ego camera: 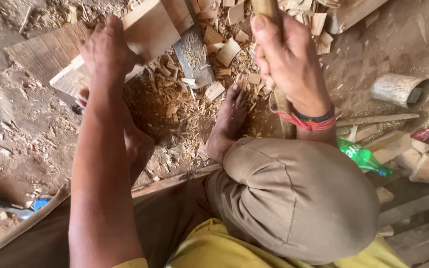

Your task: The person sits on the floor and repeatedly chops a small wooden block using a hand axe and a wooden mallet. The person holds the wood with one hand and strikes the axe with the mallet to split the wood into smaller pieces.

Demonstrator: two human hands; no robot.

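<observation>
On the dirt floor (pixel 16 134), amid wood chips (pixel 209 64), the left hand (pixel 107 52) steadies a flat wooden board (pixel 152 27), fingers pressed on its edge. Beside it, the right hand (pixel 289 59) has fingers clenched around a wooden handle (pixel 284 111), above a bare foot (pixel 229 119).

A green bottle (pixel 362 157), red thread wristband (pixel 308 121), yellow shirt (pixel 214 248) and pale tan wood block (pixel 145 34).

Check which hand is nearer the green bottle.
Right. The right hand grips a wooden handle just up-left of the green bottle; the left hand holds a plank far across.
</observation>
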